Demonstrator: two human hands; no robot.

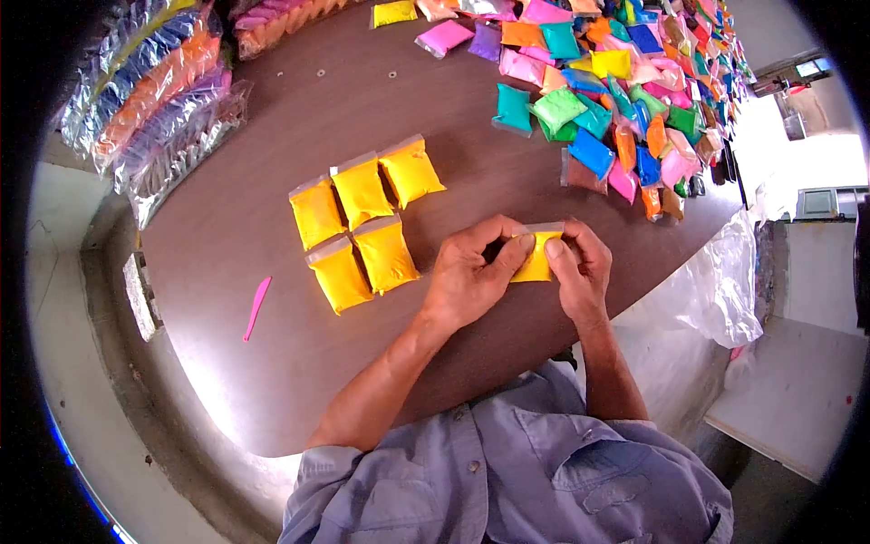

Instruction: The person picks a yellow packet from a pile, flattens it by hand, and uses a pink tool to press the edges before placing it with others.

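Note:
Both hands hold one small yellow packet (535, 263) with a clear top strip, near the table's front edge. My left hand (473, 272) pinches its left side, thumb on the front face. On its right side, my right hand (582, 270) grips it the same way. To the left of my hands, several filled yellow packets (362, 189) lie flat in two rows on the brown table (272, 381). A pink plastic knife-like tool (257, 308) rests farther left.
A large pile of multicoloured packets (591, 154) covers the back right. Bundles of clear bags with coloured contents (163, 100) stand at the back left. Crumpled clear plastic (720, 281) hangs beyond the right edge. A lone yellow packet (393, 13) lies at the back.

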